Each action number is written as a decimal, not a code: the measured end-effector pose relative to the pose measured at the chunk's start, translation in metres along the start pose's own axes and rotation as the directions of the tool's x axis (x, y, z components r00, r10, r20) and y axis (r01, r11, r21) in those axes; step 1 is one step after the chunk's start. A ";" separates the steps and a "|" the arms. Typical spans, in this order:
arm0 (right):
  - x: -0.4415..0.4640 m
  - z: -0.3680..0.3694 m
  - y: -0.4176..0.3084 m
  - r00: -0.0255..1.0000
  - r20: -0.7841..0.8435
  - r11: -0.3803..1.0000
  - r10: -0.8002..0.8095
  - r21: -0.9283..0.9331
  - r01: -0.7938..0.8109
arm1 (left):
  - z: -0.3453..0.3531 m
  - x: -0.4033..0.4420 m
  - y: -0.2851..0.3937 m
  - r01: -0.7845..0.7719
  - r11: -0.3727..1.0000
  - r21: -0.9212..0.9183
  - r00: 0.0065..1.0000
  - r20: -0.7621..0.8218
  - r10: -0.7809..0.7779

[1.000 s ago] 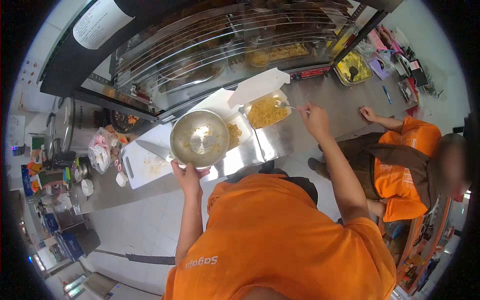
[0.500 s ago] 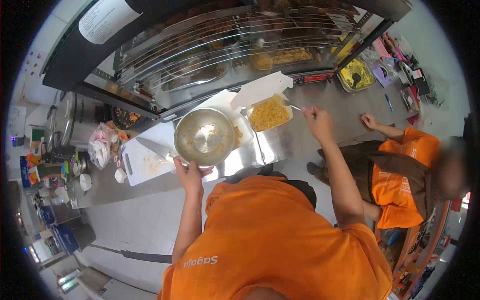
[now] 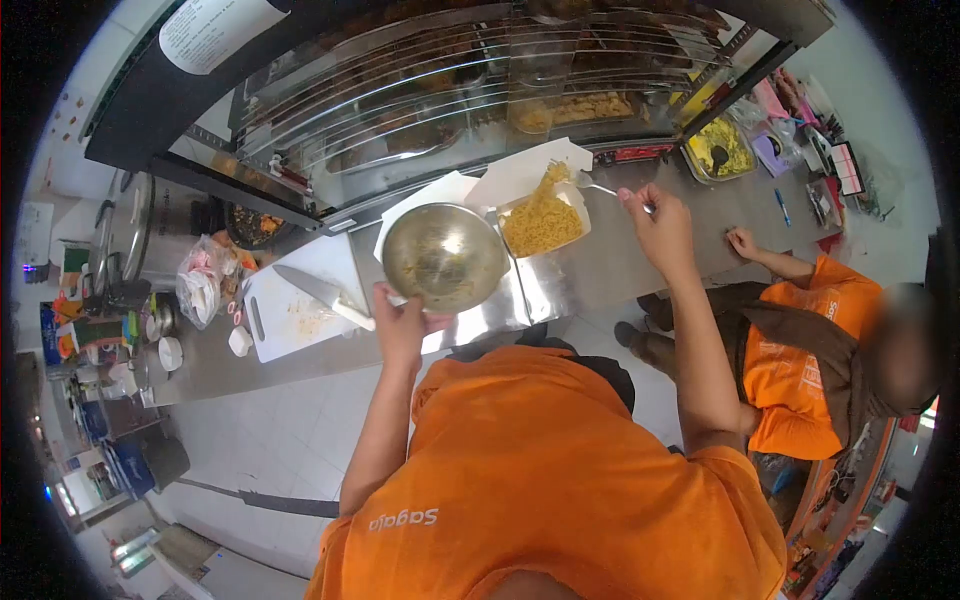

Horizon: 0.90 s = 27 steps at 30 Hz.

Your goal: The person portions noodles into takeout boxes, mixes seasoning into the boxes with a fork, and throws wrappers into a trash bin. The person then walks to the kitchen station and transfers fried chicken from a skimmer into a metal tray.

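Noodles [image 3: 540, 235] fill an open white box [image 3: 515, 183] at upper centre, a clump [image 3: 549, 190] raised at the tip of the metal utensil [image 3: 602, 187] gripped in my right hand [image 3: 662, 228]; my left hand [image 3: 402, 327] grips a metal bowl [image 3: 445, 258] at its near edge, left of the box; a knife [image 3: 308, 287] lies on a white cutting board [image 3: 300, 328], left of centre.

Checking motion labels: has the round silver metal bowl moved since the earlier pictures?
Yes, the bowl moved rightward in view, away from the white rectangular cutting board.
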State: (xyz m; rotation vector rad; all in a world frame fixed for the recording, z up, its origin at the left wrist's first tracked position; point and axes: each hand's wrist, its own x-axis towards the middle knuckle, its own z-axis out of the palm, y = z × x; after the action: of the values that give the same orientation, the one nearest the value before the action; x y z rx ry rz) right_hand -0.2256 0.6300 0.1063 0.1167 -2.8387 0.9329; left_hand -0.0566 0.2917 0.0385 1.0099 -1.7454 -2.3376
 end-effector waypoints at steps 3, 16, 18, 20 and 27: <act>0.001 -0.001 -0.006 0.999 0.003 0.997 -0.054 -0.054 0.054 | 0.032 0.014 -0.003 0.011 0.992 0.123 0.996 0.083 -0.021; -0.054 0.052 -0.040 0.671 0.176 0.630 -0.720 -0.240 0.739 | 0.086 0.044 -0.033 0.075 0.994 0.082 0.964 0.248 -0.094; -0.051 0.034 -0.059 0.593 0.249 0.532 -0.766 -0.271 0.802 | 0.088 0.043 -0.036 0.082 0.993 0.083 0.967 0.234 -0.099; -0.044 0.013 -0.085 0.515 0.303 0.453 -0.802 -0.254 0.855 | 0.092 0.042 -0.033 0.079 0.992 0.099 0.968 0.230 -0.100; -0.006 -0.036 -0.146 0.395 0.415 0.308 -0.820 -0.262 0.915 | 0.088 0.050 -0.046 0.071 0.996 0.049 0.965 0.250 -0.081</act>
State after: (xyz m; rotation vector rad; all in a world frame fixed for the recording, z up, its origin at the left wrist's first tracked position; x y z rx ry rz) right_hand -0.1974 0.5341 0.2195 1.6090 -2.3626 -0.0431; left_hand -0.1271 0.3612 -0.0125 0.8292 -1.8757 -2.5884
